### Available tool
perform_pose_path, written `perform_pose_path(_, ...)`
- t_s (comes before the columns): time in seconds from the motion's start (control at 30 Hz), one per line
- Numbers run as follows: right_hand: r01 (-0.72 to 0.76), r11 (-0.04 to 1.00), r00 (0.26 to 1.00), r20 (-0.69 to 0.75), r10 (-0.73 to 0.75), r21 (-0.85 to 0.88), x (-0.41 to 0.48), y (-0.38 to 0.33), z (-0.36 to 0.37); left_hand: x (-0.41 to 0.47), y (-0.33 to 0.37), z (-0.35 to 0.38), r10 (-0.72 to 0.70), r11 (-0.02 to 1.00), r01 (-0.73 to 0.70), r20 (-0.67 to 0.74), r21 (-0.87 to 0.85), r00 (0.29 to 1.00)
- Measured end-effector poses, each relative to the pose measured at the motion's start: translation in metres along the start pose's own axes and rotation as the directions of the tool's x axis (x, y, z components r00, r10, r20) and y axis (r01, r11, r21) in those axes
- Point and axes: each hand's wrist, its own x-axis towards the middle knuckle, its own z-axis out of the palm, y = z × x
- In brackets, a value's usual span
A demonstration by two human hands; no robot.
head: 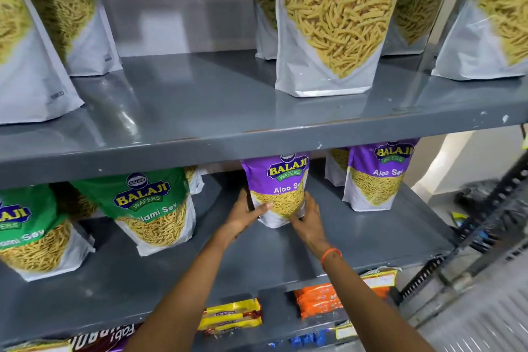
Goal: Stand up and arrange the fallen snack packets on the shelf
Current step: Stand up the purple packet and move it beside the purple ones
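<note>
A purple Aloo Sev packet (278,186) stands upright on the middle grey shelf (257,254), held from both sides. My left hand (243,216) grips its left edge with the thumb across the front. My right hand (310,217), with an orange band at the wrist, presses its right lower side. Another purple Aloo Sev packet (378,174) stands upright to the right. Two green Ratlami Sev packets (151,206) (31,231) lean on the left of the same shelf.
The upper shelf (200,111) carries upright packets: purple ones (34,37) at the left, green Ratlami Sev (331,23) at the centre and right. Below, yellow (231,317) and orange (320,300) biscuit packs lie flat. A slotted metal upright (485,226) stands at the right.
</note>
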Motion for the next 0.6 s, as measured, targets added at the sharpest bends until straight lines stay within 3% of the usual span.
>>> perform_pose_path(0.07,0.064,0.995,0.986,-0.150,-0.075,-0.075,-0.003,-0.001,-0.004,-0.014,0.007,0.015,0.141,0.979,-0.105,-0.209,0.174,0.968)
perform_pose_path(0.13,0.189,0.968,0.923,-0.307,-0.232,-0.162,-0.004,-0.003,-0.015,-0.029,0.017,0.036,0.357,0.870,-0.175,-0.344,0.460,0.868)
perform_pose_path(0.2,0.289,0.925,0.862,-0.353,-0.364,-0.246,0.000,-0.005,-0.032,-0.036,0.025,0.061,0.526,0.726,-0.214,-0.327,0.653,0.785)
perform_pose_path(0.27,0.349,0.883,0.828,-0.338,-0.447,-0.313,0.008,-0.003,-0.054,-0.037,0.035,0.094,0.600,0.647,-0.251,-0.277,0.719,0.751)
perform_pose_path(0.4,0.385,0.848,0.799,-0.329,-0.504,-0.364,0.024,0.015,-0.108,-0.017,0.052,0.162,0.601,0.720,-0.368,-0.263,0.589,0.755)
perform_pose_path(0.47,0.294,0.913,0.835,-0.389,-0.390,-0.284,0.038,0.034,-0.137,0.000,0.053,0.191,0.522,0.808,-0.392,-0.226,0.439,0.823)
perform_pose_path(0.53,0.142,0.973,0.898,-0.390,-0.204,-0.181,0.063,0.064,-0.162,0.023,0.048,0.209,0.372,0.909,-0.309,-0.207,0.280,0.905)
perform_pose_path(0.6,0.055,0.998,0.969,-0.240,-0.063,-0.040,0.084,0.086,-0.182,0.054,0.035,0.216,0.158,0.985,-0.142,-0.173,0.102,0.972)
